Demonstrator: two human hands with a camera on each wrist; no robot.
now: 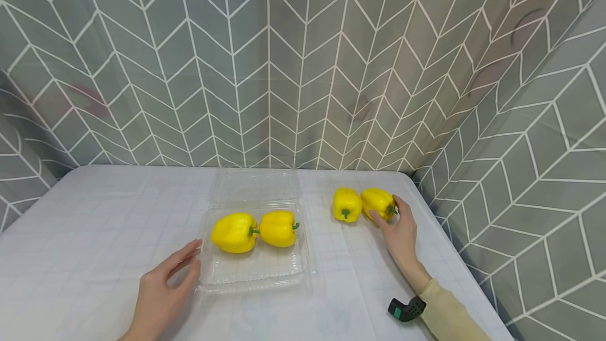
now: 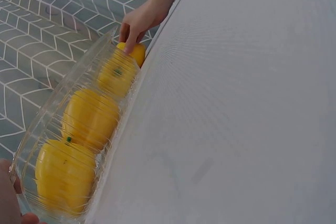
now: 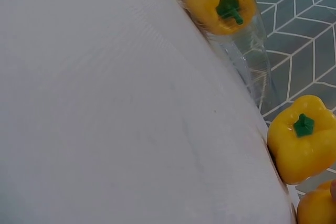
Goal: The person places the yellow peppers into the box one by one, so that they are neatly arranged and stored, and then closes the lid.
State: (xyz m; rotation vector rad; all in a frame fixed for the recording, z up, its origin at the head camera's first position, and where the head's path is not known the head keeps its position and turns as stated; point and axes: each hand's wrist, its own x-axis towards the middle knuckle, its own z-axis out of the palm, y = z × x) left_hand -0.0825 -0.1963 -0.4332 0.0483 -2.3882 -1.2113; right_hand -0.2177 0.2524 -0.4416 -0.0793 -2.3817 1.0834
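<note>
A clear plastic clamshell container [image 1: 251, 272] lies with its lid [image 1: 255, 186] folded back. Two yellow bell peppers, the left one [image 1: 233, 233] and the right one [image 1: 278, 229], lie on their sides in its base. My left hand [image 1: 163, 288] touches the container's left side with its fingertips and thumb. To the right on the table, a yellow bell pepper [image 1: 347, 204] stands beside another bell pepper [image 1: 375, 201], which my right hand [image 1: 400, 230] grips between thumb and fingers. In the right wrist view, only a sliver of that hand shows at the gripped pepper [image 3: 317, 208].
A white cloth [image 1: 94, 214] covers the table. Behind it and to the right hang grey curtains [image 1: 284, 67] with white chevron lines. A black device [image 1: 407, 309] with a green patch sits at the right wrist, by a beige sleeve [image 1: 450, 314].
</note>
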